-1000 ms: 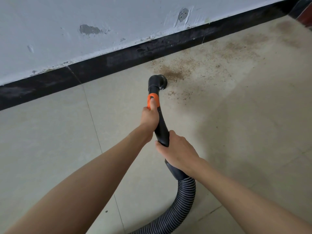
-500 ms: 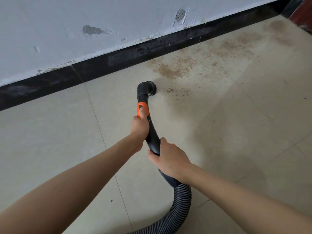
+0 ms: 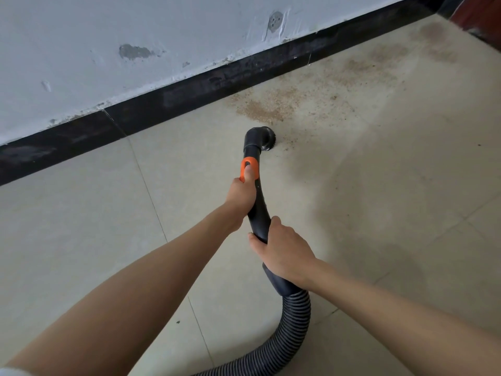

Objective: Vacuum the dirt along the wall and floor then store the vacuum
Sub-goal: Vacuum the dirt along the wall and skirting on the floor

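A black vacuum handle (image 3: pixel 259 213) with an orange slider (image 3: pixel 248 169) ends in a round brush nozzle (image 3: pixel 262 138) resting on the beige tile floor. My left hand (image 3: pixel 242 196) grips the handle high up, thumb on the orange slider. My right hand (image 3: pixel 282 253) grips the handle lower down, just above the ribbed grey hose (image 3: pixel 290 327). Brown dirt (image 3: pixel 267 111) lies scattered on the floor just beyond the nozzle, spreading right along the black skirting. The vacuum body is out of view.
A white wall (image 3: pixel 162 36) with chipped patches stands above the black skirting (image 3: pixel 189 93). Lighter dirt patches (image 3: pixel 385 55) run toward the far right corner, where a reddish-brown surface (image 3: pixel 485 20) begins. The hose curves off the bottom edge.
The nozzle has pulled back from the dense dirt patch near the skirting toward me, with both hands still gripping the handle. The dirt patch now lies uncovered ahead of the nozzle.
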Action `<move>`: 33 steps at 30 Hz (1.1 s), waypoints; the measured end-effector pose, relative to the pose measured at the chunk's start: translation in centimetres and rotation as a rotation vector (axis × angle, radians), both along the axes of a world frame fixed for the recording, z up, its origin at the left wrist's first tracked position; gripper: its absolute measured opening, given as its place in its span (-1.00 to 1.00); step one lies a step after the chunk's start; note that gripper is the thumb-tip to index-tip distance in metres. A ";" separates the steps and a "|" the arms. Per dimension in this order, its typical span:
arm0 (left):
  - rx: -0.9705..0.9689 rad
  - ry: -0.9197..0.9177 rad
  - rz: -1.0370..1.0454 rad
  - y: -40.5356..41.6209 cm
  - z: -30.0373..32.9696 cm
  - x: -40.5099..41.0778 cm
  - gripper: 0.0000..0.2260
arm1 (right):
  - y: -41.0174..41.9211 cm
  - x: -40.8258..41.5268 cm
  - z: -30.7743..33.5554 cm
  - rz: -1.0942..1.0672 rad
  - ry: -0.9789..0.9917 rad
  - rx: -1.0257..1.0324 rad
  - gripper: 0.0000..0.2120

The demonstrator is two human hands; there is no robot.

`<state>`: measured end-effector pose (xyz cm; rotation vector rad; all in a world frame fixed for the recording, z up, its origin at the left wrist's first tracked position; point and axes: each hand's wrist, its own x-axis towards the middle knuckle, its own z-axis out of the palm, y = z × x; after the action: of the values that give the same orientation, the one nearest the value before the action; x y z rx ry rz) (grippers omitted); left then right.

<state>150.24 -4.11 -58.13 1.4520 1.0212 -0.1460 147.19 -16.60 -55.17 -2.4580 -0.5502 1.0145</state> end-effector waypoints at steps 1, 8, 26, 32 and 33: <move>0.002 0.004 0.012 0.2 0.1 -0.2 -0.40 | 0.2 -0.1 0.1 0.011 0.000 0.000 -0.68; -0.004 0.029 0.096 1.2 -0.3 -3.3 -0.36 | 0.5 -1.7 0.2 0.138 -0.012 -0.004 -0.68; 0.054 0.015 -0.056 -5.1 -0.2 -2.3 -0.39 | -4.9 -2.8 -0.1 -0.078 0.086 0.041 -0.67; 0.144 0.050 0.159 -2.5 -0.3 -6.1 -0.53 | -3.0 -3.2 0.1 0.173 0.112 0.059 -0.65; 0.141 0.044 0.179 -2.1 -0.3 -6.5 -0.53 | -2.8 -3.3 0.1 0.191 0.109 0.061 -0.65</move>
<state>143.78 -6.26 -58.47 1.4810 1.2121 0.0239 143.93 -19.36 -55.11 -2.3148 -0.7787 1.1799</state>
